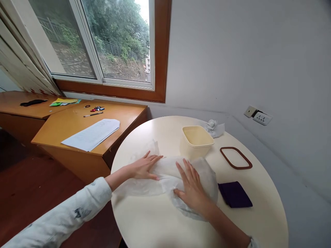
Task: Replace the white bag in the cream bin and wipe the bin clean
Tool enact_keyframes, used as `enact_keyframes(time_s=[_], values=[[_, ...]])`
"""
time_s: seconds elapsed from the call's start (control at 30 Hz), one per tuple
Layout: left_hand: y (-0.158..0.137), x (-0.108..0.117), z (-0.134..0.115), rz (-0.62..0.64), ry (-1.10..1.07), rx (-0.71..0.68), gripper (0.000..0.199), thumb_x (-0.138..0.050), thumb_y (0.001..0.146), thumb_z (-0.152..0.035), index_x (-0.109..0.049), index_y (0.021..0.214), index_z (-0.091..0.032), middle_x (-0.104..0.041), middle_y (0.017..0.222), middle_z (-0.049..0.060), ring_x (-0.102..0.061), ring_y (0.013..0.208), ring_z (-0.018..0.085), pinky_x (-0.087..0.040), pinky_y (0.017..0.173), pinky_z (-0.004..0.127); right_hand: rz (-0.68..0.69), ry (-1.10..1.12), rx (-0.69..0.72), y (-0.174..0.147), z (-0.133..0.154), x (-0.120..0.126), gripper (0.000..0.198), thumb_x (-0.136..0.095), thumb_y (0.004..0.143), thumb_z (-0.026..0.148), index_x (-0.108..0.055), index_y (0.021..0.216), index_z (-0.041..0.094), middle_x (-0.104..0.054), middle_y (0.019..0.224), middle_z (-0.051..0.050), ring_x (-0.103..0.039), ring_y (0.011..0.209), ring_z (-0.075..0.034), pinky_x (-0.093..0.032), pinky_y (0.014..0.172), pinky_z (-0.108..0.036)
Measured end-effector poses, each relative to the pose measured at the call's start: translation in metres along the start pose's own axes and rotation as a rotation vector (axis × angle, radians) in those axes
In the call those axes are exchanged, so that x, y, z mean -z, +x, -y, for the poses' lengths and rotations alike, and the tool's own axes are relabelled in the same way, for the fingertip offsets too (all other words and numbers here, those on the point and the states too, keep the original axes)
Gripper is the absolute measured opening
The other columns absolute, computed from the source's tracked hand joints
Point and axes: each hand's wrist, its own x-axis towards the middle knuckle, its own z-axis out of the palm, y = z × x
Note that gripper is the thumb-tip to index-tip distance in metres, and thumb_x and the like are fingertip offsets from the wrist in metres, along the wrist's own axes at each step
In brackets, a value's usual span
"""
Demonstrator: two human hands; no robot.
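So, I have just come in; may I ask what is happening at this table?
A person has the left hand and right hand spread on thin, whitish plastic lying on the round table. Just behind it stands an open cream container. To the right lie a brown frame and a dark purple cloth.
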Motion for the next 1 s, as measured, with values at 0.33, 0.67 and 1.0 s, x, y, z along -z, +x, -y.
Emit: enact_keyframes(time_s=[0.33, 0.67, 1.0], values=[[-0.04, -0.013, -0.027, 0.008, 0.094, 0.135, 0.078, -0.055, 0.075, -0.036, -0.014, 0.14, -0.023, -0.054, 0.117, 0.01, -0.051, 0.103, 0.027, -0.037, 0.088, 0.036, 0.155, 0.003, -0.069, -0.002, -0.031, 0.019, 0.043, -0.047, 0.076, 0.015, -0.051, 0.119, 0.017, -0.06, 0.108, -0.009, -0.054, 0.1, -0.024, -0.041, 0.086, -0.036], [-0.036, 0.012, -0.007, 0.013, 0.269, 0.112, 0.044, -0.041, 0.058, 0.004, -0.061, 0.086, -0.022, -0.056, 0.085, 0.004, -0.054, 0.077, 0.02, -0.041, 0.066, 0.028, 0.017, -0.112, 0.199, -0.029, -0.061, 0.041, 0.018, -0.059, 0.063, 0.008, -0.057, 0.076, 0.02, -0.05, 0.125, -0.006, -0.041, 0.118, -0.028, -0.027, 0.098, -0.046], [-0.035, 0.038, -0.001, -0.136, 0.132, 0.129, 0.026, -0.042, 0.066, -0.003, -0.059, 0.077, -0.019, -0.055, 0.085, 0.005, -0.052, 0.077, 0.017, -0.041, 0.071, 0.027, 0.19, 0.571, -0.184, -0.045, -0.078, 0.111, 0.01, -0.046, 0.072, 0.018, -0.053, 0.079, 0.02, -0.057, 0.071, 0.002, -0.054, 0.065, -0.014, -0.043, 0.058, -0.024]])
